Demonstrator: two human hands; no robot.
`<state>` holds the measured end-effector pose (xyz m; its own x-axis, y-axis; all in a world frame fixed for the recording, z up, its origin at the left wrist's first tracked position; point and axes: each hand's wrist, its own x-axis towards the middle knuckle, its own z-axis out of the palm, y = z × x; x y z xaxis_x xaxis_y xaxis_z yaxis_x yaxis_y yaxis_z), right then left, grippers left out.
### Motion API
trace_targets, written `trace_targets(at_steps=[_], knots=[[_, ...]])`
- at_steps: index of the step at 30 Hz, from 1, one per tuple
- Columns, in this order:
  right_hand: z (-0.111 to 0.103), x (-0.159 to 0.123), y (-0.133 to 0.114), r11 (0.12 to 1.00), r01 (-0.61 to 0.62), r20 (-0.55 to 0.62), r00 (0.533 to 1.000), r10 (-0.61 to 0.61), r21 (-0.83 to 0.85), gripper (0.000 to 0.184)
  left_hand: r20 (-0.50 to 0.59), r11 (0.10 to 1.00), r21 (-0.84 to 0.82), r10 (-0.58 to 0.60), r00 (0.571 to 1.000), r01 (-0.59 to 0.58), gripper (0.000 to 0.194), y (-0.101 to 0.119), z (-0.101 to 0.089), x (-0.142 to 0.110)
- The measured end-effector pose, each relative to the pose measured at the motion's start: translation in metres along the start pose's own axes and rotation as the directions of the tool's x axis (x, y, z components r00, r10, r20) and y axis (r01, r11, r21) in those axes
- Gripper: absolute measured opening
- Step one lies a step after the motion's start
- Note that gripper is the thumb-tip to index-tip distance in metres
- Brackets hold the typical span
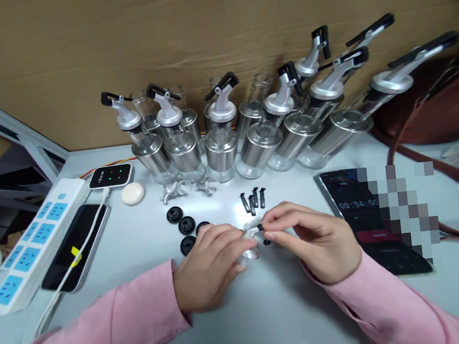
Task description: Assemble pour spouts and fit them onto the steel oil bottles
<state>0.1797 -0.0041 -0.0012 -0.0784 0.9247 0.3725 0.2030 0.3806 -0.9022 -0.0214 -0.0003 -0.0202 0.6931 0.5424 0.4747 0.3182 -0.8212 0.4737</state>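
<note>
The left hand (212, 268) was clamped on a silver pourer spout (251, 252), a smooth metallic piece with a flared round base, held just above the pale, smooth tabletop (237, 336) between the two wrists. The right hand (317, 239) pinched a small black cap (258, 227) at the spout's narrow end, so the hands stood close, joined through the piece. Slim, matte black levers (255, 201) lay just beyond, and ribbed, round black stoppers (186, 225) lay by the left hand, some partly covered by it. Behind them rested loose silver spouts (180, 189), glossy and curved. Clear glass bottles (222, 156) with brushed-metal sleeves stood before creased brown cardboard (199, 29); the back ones were largely hidden. The left fingers covered much of the held spout, pixel blocks masked part of the phone (360, 224), and the brown bag (429, 104) ran out of view.
</note>
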Motion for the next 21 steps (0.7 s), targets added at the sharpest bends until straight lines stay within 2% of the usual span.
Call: trace_targets(at_steps=[10,17,21], knots=[[-0.0011,0.0003,-0.0014,0.999,-0.036,0.032,0.999,0.036,0.0,0.011,-0.008,0.999,0.051,0.001,1.0,-0.001,0.03,0.0008,0.0004,-0.0007],[-0.0011,-0.0009,-0.0044,0.972,-0.219,0.084,0.974,0.212,0.08,0.017,-0.03,0.936,0.334,0.123,0.992,-0.106,0.024,0.0073,0.0011,0.0036],[0.0001,-0.0023,-0.0015,0.962,-0.27,0.12,0.957,0.264,0.035,0.011,-0.054,0.885,0.46,0.116,0.992,-0.079,0.02,0.0088,0.0022,0.0044]])
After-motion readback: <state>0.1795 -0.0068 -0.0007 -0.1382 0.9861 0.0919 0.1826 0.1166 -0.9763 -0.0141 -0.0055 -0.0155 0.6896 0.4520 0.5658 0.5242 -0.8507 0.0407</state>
